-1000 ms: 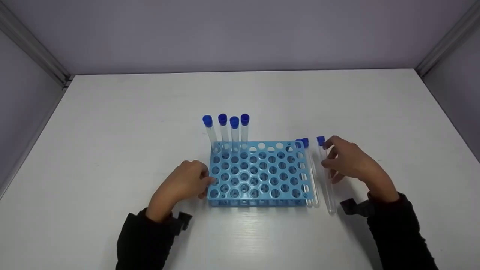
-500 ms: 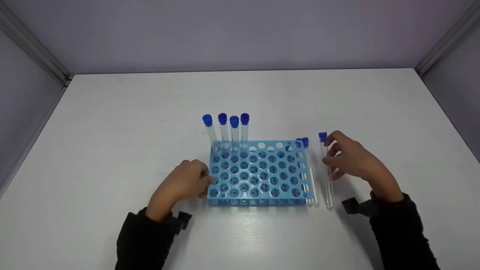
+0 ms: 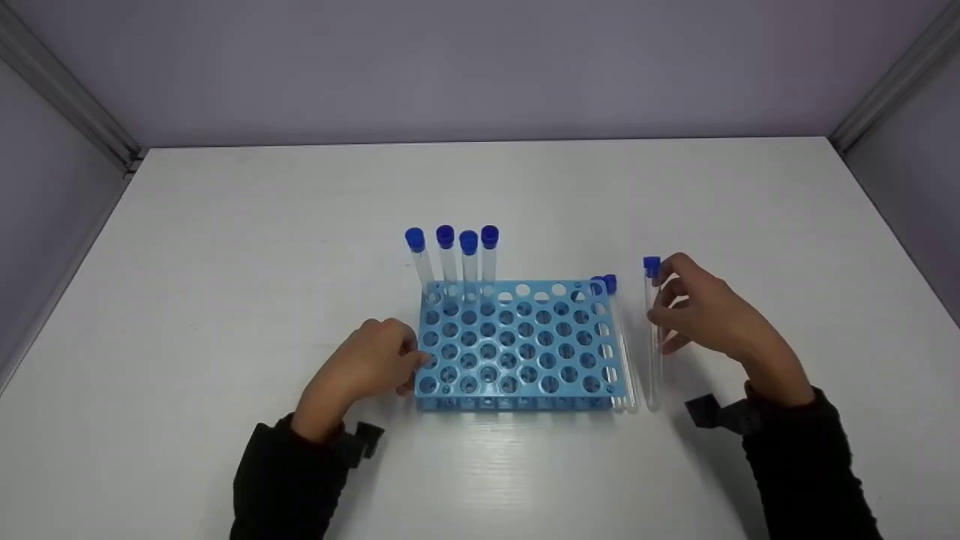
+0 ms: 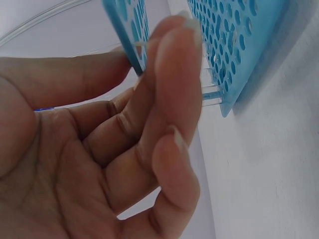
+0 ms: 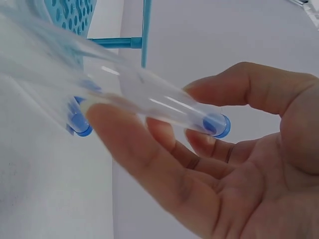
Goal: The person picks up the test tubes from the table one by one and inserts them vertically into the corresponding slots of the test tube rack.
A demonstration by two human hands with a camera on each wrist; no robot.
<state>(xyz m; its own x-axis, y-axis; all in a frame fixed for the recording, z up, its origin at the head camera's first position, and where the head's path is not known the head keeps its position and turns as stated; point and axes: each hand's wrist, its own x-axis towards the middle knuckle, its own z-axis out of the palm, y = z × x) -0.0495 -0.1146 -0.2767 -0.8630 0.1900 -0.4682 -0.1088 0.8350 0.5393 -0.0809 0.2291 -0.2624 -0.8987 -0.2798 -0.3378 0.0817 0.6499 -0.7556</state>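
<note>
A blue test tube rack [image 3: 517,397] stands on the table, rows of holes in its top plate. My left hand [image 3: 373,361] grips its left edge, the thumb on the top plate [image 4: 130,42] and the fingers curled below it. My right hand [image 3: 709,315] pinches a clear test tube [image 3: 652,360] with a blue cap [image 3: 652,265], held by its upper part to the right of the rack. In the right wrist view the thumb and fingers [image 5: 149,159] sit on either side of this tube [image 5: 169,107].
Several blue-capped tubes [image 3: 469,262] stand in the rack's back row at the left. Other capped tubes [image 3: 628,367] lie close against the rack's right side, partly hidden by it. Walls [image 3: 480,75] border the white table [image 3: 225,240] at the back and sides.
My right hand has moved slightly away from me and to the right, bringing its tube from a slant to nearly in line with the rack's side. The left hand has stayed on the rack.
</note>
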